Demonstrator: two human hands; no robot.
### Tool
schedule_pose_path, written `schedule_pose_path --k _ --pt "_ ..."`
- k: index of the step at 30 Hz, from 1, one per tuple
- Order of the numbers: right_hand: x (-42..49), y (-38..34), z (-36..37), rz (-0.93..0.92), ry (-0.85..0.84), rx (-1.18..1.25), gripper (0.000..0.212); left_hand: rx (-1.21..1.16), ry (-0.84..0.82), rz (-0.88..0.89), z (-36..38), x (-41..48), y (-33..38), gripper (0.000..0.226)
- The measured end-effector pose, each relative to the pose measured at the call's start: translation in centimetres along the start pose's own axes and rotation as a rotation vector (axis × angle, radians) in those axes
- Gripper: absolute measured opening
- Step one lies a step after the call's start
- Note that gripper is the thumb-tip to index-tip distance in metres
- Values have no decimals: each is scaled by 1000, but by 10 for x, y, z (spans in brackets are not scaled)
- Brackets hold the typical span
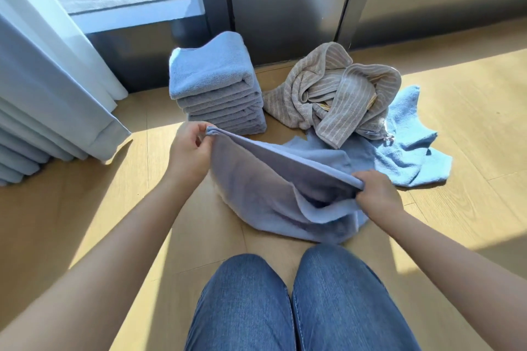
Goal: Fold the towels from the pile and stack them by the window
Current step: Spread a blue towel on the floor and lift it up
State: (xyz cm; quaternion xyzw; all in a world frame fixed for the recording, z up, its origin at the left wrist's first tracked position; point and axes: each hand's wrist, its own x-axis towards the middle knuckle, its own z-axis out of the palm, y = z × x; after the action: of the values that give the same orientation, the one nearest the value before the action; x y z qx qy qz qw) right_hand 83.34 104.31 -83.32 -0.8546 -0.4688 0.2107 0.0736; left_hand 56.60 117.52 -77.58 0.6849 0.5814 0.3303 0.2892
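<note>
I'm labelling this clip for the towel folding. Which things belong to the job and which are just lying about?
Job: grey-blue towel, pinched by left hand and right hand; folded stack; striped towel and light blue towel in the pile.
Lying about: curtain.

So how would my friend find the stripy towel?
Find the wide dark metal post between the window panes. On the wooden floor at its foot, right of the neat stack of folded grey-blue towels, lies the crumpled beige striped towel. It alone is beige with pale stripes; every other towel is plain blue.
</note>
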Motion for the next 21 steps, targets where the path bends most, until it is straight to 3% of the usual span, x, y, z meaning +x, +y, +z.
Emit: schedule_pose_path --k 2,5,10,15,21 --pt "-2 13 -18 59 25 36 35 1 42 17 -12 3 6 19" --pt "-2 19 -42 161 -34 79 18 28 74 56 -28 3 15 17" --pt "2 2 -81 421 -247 556 14 36 114 62 -45 5 24 18" --pt "13 -14 -98 303 -182 953 34 -165 114 14 -53 13 26 23" --pt "15 -15 -89 169 -242 1257 31 -233 100 -37 -50 21 15 10"
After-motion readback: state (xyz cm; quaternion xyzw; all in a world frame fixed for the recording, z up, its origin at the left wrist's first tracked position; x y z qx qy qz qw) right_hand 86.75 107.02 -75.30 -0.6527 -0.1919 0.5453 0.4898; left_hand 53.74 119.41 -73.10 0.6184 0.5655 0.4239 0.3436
